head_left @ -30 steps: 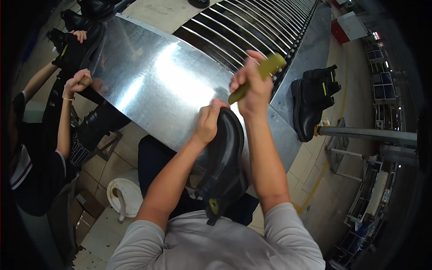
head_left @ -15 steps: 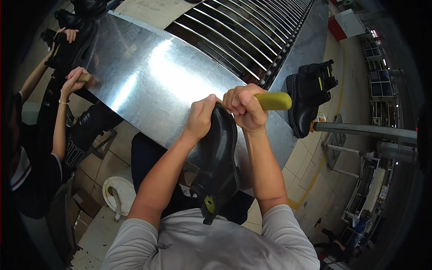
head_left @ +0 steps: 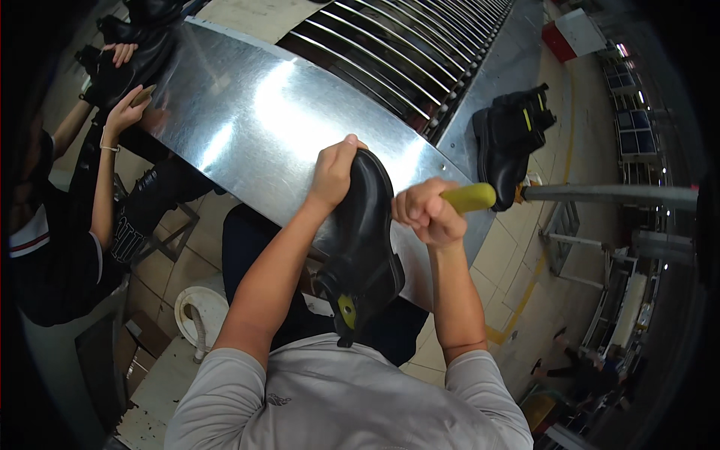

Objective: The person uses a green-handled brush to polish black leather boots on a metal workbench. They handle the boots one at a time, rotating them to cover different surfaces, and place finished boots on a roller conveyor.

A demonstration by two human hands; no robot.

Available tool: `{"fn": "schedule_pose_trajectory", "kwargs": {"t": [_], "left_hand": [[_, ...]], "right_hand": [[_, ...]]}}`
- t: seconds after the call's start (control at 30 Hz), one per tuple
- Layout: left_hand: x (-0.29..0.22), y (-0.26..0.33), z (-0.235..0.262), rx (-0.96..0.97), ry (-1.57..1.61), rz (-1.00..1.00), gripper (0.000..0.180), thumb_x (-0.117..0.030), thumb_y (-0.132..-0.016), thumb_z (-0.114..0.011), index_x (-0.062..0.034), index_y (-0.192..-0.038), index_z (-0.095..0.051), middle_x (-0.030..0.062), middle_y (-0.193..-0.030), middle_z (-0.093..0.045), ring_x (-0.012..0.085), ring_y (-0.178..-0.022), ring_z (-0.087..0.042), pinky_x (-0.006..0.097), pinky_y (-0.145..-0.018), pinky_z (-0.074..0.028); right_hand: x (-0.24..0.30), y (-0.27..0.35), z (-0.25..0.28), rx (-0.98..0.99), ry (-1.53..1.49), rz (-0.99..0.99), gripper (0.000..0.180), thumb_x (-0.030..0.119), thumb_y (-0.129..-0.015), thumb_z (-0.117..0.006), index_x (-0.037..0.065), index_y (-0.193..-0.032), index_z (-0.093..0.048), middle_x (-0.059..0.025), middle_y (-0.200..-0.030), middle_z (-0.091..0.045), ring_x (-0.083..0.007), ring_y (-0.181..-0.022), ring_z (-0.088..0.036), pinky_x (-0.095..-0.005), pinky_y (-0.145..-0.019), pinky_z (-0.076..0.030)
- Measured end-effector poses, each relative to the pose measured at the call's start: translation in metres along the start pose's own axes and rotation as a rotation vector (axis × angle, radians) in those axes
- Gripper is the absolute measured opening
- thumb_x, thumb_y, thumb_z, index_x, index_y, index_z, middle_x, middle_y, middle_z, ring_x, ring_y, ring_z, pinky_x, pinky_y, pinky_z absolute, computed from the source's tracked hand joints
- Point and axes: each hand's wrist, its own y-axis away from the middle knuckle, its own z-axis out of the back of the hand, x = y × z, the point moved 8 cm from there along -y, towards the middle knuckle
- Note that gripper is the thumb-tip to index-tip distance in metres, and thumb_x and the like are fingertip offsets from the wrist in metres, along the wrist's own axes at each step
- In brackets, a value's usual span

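- Boot [head_left: 364,202], blk, qty 1: at near edge of metal table [head_left: 217,105], btwn person's 2 hands; toe far, ankle end near.
- L hand [head_left: 336,171]: grasping boot's toe, left side.
- R hand [head_left: 430,214]: clenched round 1 yellow-green handle [head_left: 472,197], just right of boot's sole edge; can't tell if tip touches boot, fingers hide it.
- Blk pair [head_left: 501,146], approx 2 boots overlapping: table's far right edge.
- Rod rack [head_left: 405,45], qty 1: far side.
- Co-worker, far left: 2 hands; 1 hand [head_left: 122,54] on blk footwear [head_left: 144,64], other [head_left: 126,114] w/ 1 brown tool [head_left: 144,94].
- White bucket [head_left: 214,298], qty 1, w/ 1 hose [head_left: 198,322]: near left.
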Motion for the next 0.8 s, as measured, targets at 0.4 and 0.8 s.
{"fn": "schedule_pose_trajectory", "kwargs": {"t": [0.4,0.8], "left_hand": [[-0.054,0.068,0.144,-0.803,-0.516,-0.184,0.050,-0.045,-0.105,-0.059,0.0025,-0.092,-0.065,0.0068,-0.083,-0.063,0.0158,-0.069,-0.056,0.034,-0.068,-0.049],[-0.057,0.232,-0.053,0.437,-0.555,-0.109,0.048,-0.002,-0.082,-0.082,-0.0001,-0.127,-0.066,0.0171,-0.131,-0.064,0.0237,-0.106,-0.070,0.032,-0.090,-0.057]], "right_hand": [[-0.051,0.201,-0.018,-0.772,0.134,-0.196,0.044,0.026,-0.102,-0.066,-0.004,-0.133,-0.058,-0.0192,-0.118,-0.067,-0.0257,-0.099,-0.068,-0.0378,-0.086,-0.055],[-0.056,0.003,0.077,-0.456,0.498,-0.335,0.058,0.038,-0.092,-0.078,0.000,-0.133,-0.064,-0.0084,-0.107,-0.069,-0.0154,-0.097,-0.065,-0.0283,-0.090,-0.051]]}}
